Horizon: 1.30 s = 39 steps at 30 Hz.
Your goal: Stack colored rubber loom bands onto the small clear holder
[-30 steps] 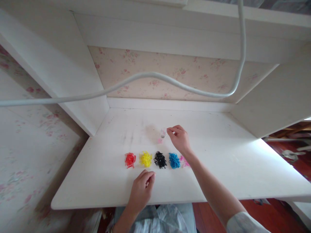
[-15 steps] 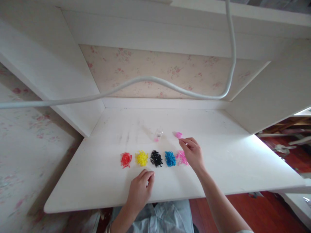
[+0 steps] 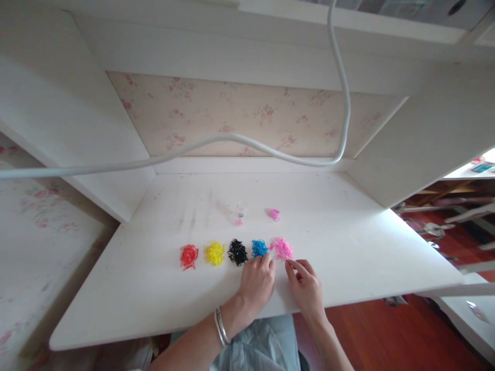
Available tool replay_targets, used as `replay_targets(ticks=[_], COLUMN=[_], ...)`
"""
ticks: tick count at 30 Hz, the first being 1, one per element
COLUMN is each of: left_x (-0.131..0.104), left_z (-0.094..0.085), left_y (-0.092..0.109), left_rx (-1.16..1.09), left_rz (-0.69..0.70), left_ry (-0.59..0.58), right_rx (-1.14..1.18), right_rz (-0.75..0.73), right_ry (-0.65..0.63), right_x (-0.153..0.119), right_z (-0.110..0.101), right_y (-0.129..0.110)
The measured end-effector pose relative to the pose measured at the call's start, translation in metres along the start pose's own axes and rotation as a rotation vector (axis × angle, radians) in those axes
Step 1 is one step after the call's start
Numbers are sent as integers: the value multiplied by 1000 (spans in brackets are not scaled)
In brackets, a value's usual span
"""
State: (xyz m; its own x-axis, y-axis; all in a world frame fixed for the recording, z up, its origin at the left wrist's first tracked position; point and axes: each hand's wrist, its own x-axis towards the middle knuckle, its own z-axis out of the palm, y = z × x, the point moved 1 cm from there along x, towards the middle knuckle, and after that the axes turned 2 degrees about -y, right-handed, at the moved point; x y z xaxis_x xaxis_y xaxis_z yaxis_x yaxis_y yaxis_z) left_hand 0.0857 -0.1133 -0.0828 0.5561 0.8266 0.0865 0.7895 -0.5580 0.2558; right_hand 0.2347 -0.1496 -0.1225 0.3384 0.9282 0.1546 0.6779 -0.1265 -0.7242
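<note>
A pile of small pink bands, like hair elastics [image 3: 282, 248], lies at the right end of a row of loose piles. My left hand [image 3: 258, 281] has its fingers bent together at the pile's lower left edge, partly covering the blue pile [image 3: 259, 247]. Whatever those fingertips grip is too small to make out. Just below the pink pile, thumb and index finger of my right hand [image 3: 305, 283] are pinched together; nothing between them can be told apart. Further left are the black pile [image 3: 237, 252], the yellow pile [image 3: 214, 252] and the red pile [image 3: 189, 256].
Behind the row, a small clear container [image 3: 242, 209] stands with a pink bit [image 3: 238, 222] beside it. A pink ring-like piece [image 3: 274, 214] lies to its right. White side panels flank the desk [image 3: 127, 288], and a white cable [image 3: 232, 137] crosses above.
My right hand has come back from the pink ring-like piece to below the pink pile. My left hand has moved right, from below the black pile to the blue and pink piles. The view has shifted slightly.
</note>
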Motion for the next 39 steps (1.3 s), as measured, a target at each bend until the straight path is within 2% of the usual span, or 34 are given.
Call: replay_targets(ticks=[5, 12, 16, 20, 23, 26, 30, 34, 37, 39], left_x=[14, 24, 25, 20, 13, 9, 15, 30, 44, 54], left_z=[5, 8, 12, 6, -8, -31, -68, -97, -109, -113], left_y=[9, 15, 16, 14, 7, -9, -43, -77, -90, -94], left_rx=[82, 116, 145, 106, 26, -68, -168, -145, -91, -41], left_rz=[18, -31, -25, -27, -73, -135, -185, -209, -228, -250], left_ry=[24, 36, 40, 63, 99, 156, 318, 474, 486, 435], right_rx=[-18, -5, 12, 13, -29, -135, -273, -362, -389, -382], right_rz=[-33, -62, -60, -73, -111, -146, -171, -153, -125, -101], right_ry=[8, 2, -2, -8, -69, -127, -154, -174, -180, -178], right_x=[0, 0, 0, 2, 5, 10, 15, 16, 14, 13], right_z=[2, 1, 0, -2, 1, 7, 15, 17, 18, 18], right_y=[2, 4, 4, -1, -6, -9, -16, -25, -26, -24])
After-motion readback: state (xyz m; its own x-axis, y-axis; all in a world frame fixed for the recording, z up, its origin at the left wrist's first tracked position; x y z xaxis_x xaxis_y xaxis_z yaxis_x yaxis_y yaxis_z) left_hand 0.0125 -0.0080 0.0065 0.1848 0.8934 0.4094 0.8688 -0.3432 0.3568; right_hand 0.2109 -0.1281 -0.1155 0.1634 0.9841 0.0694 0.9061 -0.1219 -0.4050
